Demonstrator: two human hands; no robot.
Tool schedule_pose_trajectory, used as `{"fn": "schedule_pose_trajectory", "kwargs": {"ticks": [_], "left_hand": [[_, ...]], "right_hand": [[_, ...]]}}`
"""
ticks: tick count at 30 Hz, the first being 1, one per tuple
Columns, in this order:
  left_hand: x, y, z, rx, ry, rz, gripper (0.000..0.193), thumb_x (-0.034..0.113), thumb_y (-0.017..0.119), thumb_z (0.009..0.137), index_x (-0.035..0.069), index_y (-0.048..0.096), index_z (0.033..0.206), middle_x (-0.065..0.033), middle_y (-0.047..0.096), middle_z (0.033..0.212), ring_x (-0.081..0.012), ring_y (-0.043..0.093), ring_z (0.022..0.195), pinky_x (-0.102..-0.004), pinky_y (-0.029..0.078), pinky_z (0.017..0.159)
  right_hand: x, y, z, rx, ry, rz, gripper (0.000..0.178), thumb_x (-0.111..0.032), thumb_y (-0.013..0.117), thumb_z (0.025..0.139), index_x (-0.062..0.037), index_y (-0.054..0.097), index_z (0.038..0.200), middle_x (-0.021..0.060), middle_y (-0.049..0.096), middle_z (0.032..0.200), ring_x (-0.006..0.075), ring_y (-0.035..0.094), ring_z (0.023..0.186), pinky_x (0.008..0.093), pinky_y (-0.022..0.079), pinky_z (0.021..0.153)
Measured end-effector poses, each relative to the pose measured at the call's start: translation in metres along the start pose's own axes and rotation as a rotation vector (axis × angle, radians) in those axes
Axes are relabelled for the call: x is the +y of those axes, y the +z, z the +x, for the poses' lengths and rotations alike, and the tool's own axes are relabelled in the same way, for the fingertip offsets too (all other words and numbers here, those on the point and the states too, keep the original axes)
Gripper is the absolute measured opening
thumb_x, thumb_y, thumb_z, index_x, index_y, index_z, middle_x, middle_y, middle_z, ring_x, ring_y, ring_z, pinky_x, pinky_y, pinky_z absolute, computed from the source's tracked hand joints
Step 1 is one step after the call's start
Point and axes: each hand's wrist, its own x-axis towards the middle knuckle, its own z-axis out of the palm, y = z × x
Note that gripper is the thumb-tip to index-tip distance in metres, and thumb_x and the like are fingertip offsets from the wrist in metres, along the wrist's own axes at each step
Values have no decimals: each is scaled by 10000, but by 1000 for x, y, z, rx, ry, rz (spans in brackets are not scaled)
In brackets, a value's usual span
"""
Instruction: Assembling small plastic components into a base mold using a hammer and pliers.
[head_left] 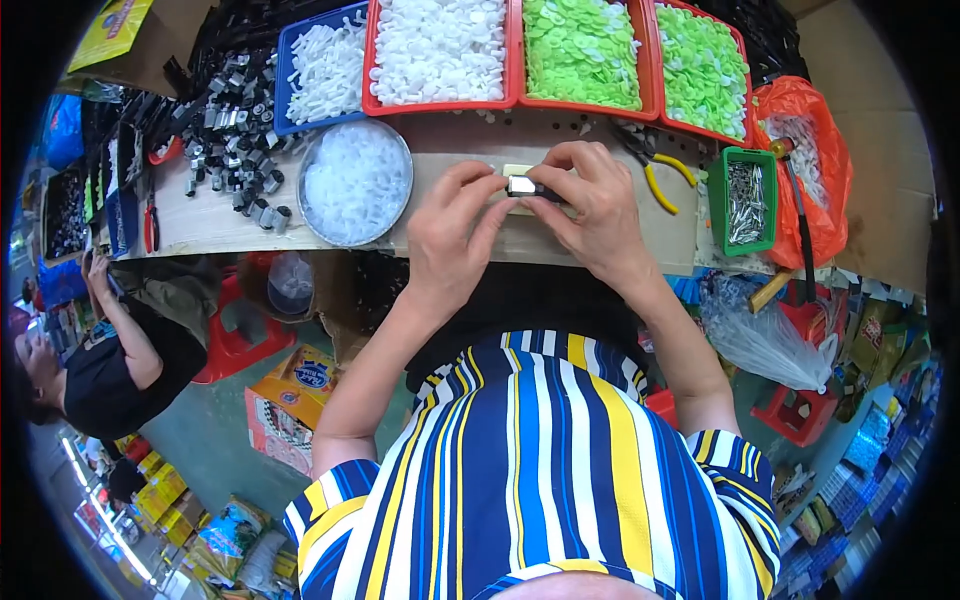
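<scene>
Over the middle of the bench, my left hand (448, 232) and my right hand (598, 208) meet around a small black-and-silver part (522, 186). Fingertips of the left pinch its silver end. Thumb and fingers of the right close on the black end and hide some of it. Behind the part, a pale yellowish block (516, 169) shows between my hands. Left of them is a round metal pan (402, 150) of translucent white plastic pieces. Yellow-handled pliers (660, 188) lie to the right of my right hand.
Along the back stand a blue bin (283, 80) and red bins (440, 108) of white and green pieces. Black-and-silver parts (235, 130) are heaped at left. A green tray (722, 205) of metal pins and a hammer (803, 225) lie right. Another person (120, 350) sits at left.
</scene>
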Motion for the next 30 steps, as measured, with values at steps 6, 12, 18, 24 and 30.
{"fn": "schedule_pose_trajectory", "kwargs": {"ticks": [6, 12, 18, 24, 30], "left_hand": [[-9, 11, 0, -42, 191, 135, 256, 13, 736, 810, 20, 693, 1062, -139, 651, 1069, -315, 654, 952, -384, 533, 797], [-17, 15, 0, -88, 354, 246, 275, -7, 731, 784, 2, 681, 1054, -141, 648, 1054, -318, 657, 959, -395, 539, 791], [-19, 11, 8, -176, 443, 285, 311, 21, 667, 747, -29, 654, 1054, -157, 645, 1091, -334, 649, 1017, -413, 532, 848], [-17, 8, 15, -207, 437, 251, 324, -58, 679, 704, -20, 679, 1026, -152, 667, 1058, -338, 660, 1009, -415, 545, 846], [-20, 5, 14, -177, 293, 68, 232, -30, 690, 767, -14, 686, 999, -154, 666, 1027, -335, 653, 989, -412, 536, 831]], "right_hand": [[8, 4, -3, -19, 38, 41, 238, -126, 788, 706, -84, 707, 926, 38, 612, 939, 238, 596, 897, 398, 440, 730], [14, 3, -1, -36, 28, 107, 228, -127, 788, 706, -59, 708, 908, 56, 614, 929, 253, 599, 902, 396, 458, 744], [24, 0, -4, -57, 10, 183, 192, -128, 763, 740, -55, 715, 911, 64, 616, 926, 253, 601, 904, 395, 465, 743], [17, -7, -2, -77, 22, 119, 220, -122, 749, 766, -49, 710, 970, 72, 623, 944, 263, 610, 909, 395, 475, 765], [36, -76, -19, 191, 198, -90, 161, -80, 718, 833, -21, 693, 980, 127, 642, 1014, 286, 641, 926, 381, 498, 812]]}}
